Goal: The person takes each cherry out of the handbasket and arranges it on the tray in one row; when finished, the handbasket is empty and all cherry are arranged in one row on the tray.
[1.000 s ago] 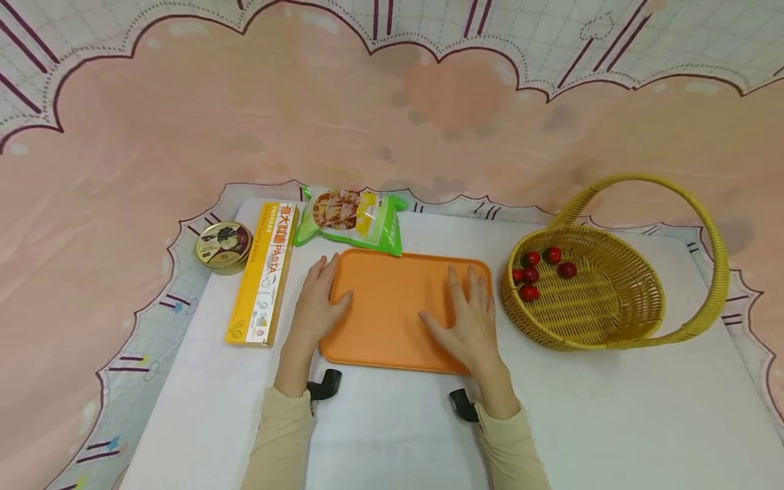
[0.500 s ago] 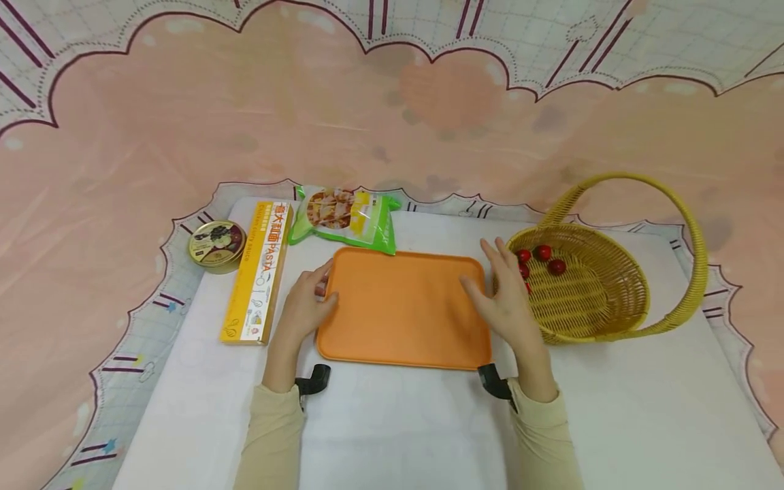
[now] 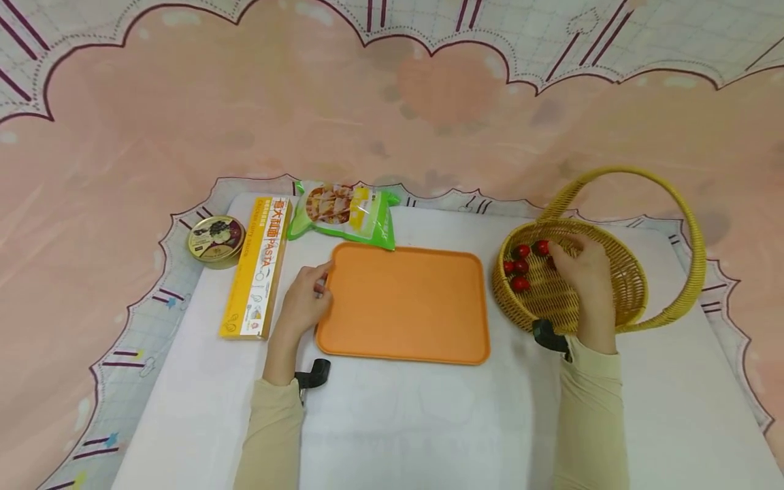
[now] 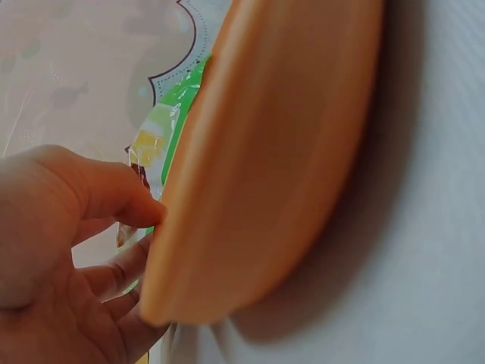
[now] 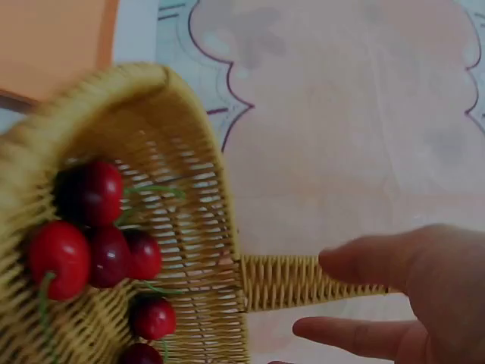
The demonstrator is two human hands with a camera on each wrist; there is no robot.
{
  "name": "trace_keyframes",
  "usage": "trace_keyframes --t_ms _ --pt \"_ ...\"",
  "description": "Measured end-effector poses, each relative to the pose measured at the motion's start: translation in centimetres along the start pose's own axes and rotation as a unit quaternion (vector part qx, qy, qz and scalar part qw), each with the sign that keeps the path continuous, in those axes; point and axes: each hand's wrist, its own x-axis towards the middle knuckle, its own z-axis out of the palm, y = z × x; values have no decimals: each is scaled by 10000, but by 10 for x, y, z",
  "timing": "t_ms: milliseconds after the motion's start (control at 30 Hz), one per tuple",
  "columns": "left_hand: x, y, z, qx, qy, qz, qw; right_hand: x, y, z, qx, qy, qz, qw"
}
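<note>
My left hand (image 3: 304,299) holds the left rim of an orange tray (image 3: 404,306) lying on the white table. In the left wrist view, the thumb (image 4: 140,205) presses on the tray's rim, with the other fingers beside and behind it. My right hand (image 3: 586,269) is over a yellow wicker basket (image 3: 510,304), its thumb and fingers apart. Several red cherries (image 3: 520,266) with green stems lie at the basket's left side. In the right wrist view, nothing sits between the fingers of the right hand (image 5: 409,303), and the basket's handle (image 5: 280,280) is behind them.
Left of the tray lie a yellow pasta box (image 3: 256,269) and a round tin (image 3: 216,241). A green snack bag (image 3: 346,212) lies behind the tray's back edge. The basket's tall handle (image 3: 692,252) arches on the right.
My right hand has moved from above the tray rightward to over the basket. My left hand has come down onto the tray's left rim. Tray and basket appear unmoved.
</note>
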Motion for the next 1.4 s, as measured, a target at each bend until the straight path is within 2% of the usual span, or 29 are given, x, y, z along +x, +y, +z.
trace_keyframes --t_ms 100,300,400,600,867,1133,1400 --pt "1 1 -1 -28 -27 -13 10000 12 1 -7 234 -27 338 9992" --pt "1 2 -1 -53 -48 -129 9999 27 16 -15 13 -104 660 9978" --pt "1 2 -2 -53 -11 -120 9999 32 25 -12 128 -43 657 9977" --pt "3 3 -1 23 -5 -84 10000 42 44 -1 839 -245 674 9939" --pt "3 6 -1 4 -83 -183 9998 57 55 10 573 -227 893 9941" --pt "1 5 -2 6 -126 -240 9996 60 54 15 1110 -456 1195 9856" --pt "0 4 -4 -108 -106 -208 9997 43 36 2 899 -163 833 9923"
